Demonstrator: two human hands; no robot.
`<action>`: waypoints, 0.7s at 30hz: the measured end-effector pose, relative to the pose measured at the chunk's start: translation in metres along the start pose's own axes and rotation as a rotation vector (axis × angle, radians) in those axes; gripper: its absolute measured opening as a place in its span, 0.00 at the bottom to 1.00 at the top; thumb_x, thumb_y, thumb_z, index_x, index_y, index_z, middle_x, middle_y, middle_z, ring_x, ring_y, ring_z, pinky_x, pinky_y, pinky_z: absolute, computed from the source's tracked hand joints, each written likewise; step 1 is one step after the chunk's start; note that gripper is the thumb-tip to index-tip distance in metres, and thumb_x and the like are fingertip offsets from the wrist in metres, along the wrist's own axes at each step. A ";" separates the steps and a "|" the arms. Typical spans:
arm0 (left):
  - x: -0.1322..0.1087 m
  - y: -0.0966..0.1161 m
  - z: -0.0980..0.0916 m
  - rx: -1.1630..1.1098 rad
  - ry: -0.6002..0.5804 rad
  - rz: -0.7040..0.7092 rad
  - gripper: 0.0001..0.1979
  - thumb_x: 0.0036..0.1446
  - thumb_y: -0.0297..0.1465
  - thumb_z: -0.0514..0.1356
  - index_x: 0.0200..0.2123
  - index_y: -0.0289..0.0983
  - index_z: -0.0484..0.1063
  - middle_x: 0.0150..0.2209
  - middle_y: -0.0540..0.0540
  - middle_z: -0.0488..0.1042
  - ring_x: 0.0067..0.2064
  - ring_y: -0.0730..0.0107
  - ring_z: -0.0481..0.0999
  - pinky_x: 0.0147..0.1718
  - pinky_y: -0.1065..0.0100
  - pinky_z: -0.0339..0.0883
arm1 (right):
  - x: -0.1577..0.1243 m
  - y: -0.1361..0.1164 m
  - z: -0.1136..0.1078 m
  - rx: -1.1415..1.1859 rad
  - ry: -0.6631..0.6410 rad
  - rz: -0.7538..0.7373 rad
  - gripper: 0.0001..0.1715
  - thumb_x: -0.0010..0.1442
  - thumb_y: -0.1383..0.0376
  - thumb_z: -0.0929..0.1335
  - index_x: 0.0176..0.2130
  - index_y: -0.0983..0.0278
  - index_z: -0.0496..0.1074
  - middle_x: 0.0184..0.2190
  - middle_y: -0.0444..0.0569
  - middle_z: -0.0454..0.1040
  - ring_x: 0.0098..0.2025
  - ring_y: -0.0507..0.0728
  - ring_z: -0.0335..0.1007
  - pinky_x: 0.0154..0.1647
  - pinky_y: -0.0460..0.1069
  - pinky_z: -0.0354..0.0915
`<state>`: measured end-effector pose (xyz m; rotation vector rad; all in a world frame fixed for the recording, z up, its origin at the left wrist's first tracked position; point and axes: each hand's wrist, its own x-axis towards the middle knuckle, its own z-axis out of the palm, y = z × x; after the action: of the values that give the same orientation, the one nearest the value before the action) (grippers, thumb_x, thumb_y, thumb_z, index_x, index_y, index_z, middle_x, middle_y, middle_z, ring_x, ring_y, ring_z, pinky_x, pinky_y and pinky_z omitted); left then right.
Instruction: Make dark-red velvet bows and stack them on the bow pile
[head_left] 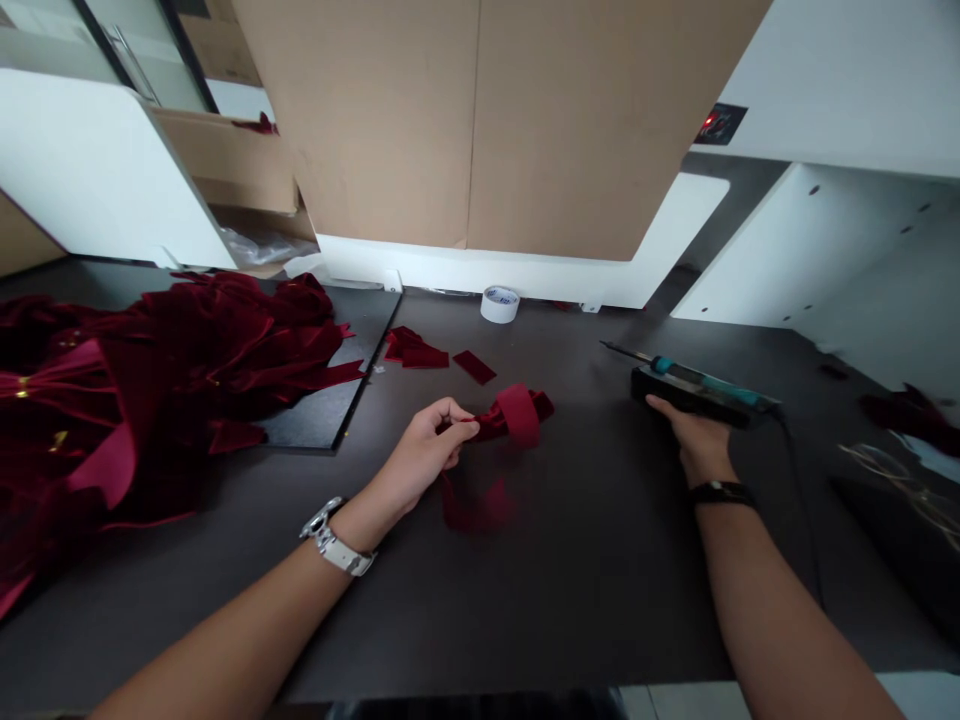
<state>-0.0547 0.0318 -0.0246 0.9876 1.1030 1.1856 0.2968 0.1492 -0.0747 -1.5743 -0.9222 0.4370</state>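
A dark red velvet ribbon bow [517,415] is pinched between the thumb and fingers of my left hand [435,445]. One of its loops stands up, and a blurred ribbon tail [480,505] hangs below. At the right, my right hand [697,435] grips a black block [675,397], thumb along its near side; its other fingers are mostly hidden. On top of that block lies a soldering iron [705,380] with a teal and black handle, its thin tip pointing left and its cord trailing toward the table's front.
A heap of red velvet bows [165,370] covers the left, partly over a black board [322,400]. Ribbon scraps [474,367] and a white tape roll [500,304] lie behind my left hand. Cardboard [472,130] stands at the back; golden wire [900,480] lies far right.
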 end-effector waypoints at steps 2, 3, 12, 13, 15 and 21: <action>0.000 0.000 -0.001 -0.011 0.017 0.015 0.11 0.46 0.33 0.63 0.25 0.36 0.63 0.20 0.57 0.60 0.18 0.84 0.55 0.16 0.77 0.45 | -0.012 -0.014 0.008 0.214 0.030 -0.052 0.35 0.32 0.62 0.78 0.41 0.66 0.70 0.47 0.52 0.74 0.52 0.61 0.69 0.58 0.59 0.64; 0.001 0.000 -0.001 -0.017 0.032 0.021 0.11 0.46 0.33 0.63 0.25 0.36 0.63 0.20 0.57 0.60 0.18 0.84 0.55 0.16 0.77 0.45 | -0.019 -0.023 0.014 0.290 0.052 -0.086 0.36 0.30 0.62 0.79 0.41 0.66 0.70 0.45 0.51 0.74 0.50 0.61 0.70 0.57 0.59 0.65; 0.010 0.001 -0.012 -0.070 0.326 0.182 0.09 0.48 0.32 0.61 0.27 0.37 0.62 0.20 0.58 0.60 0.17 0.83 0.56 0.15 0.78 0.47 | -0.110 -0.072 0.041 0.378 -0.216 -0.164 0.29 0.42 0.53 0.74 0.42 0.63 0.71 0.45 0.52 0.73 0.54 0.62 0.67 0.58 0.61 0.60; 0.010 0.001 -0.013 -0.063 0.360 0.196 0.09 0.48 0.32 0.61 0.27 0.38 0.61 0.20 0.58 0.60 0.17 0.83 0.57 0.15 0.78 0.47 | -0.119 -0.072 0.039 0.290 -0.244 -0.162 0.30 0.40 0.53 0.75 0.41 0.63 0.72 0.45 0.52 0.74 0.54 0.63 0.66 0.59 0.62 0.59; 0.011 0.003 -0.016 -0.051 0.413 0.211 0.09 0.49 0.32 0.61 0.28 0.38 0.61 0.20 0.58 0.60 0.18 0.83 0.57 0.16 0.77 0.48 | -0.133 -0.069 0.032 0.170 -0.330 -0.169 0.33 0.36 0.53 0.76 0.42 0.62 0.73 0.46 0.52 0.73 0.55 0.65 0.65 0.61 0.64 0.56; 0.013 0.007 -0.019 -0.102 0.465 0.243 0.08 0.49 0.31 0.60 0.27 0.38 0.61 0.19 0.58 0.59 0.18 0.82 0.58 0.16 0.77 0.49 | -0.140 -0.040 0.014 0.035 -0.390 -0.126 0.34 0.38 0.54 0.77 0.46 0.54 0.73 0.51 0.47 0.71 0.59 0.67 0.61 0.65 0.65 0.51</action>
<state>-0.0741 0.0455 -0.0233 0.8005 1.2898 1.7112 0.1879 0.0511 -0.0699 -1.4135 -1.2950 0.6813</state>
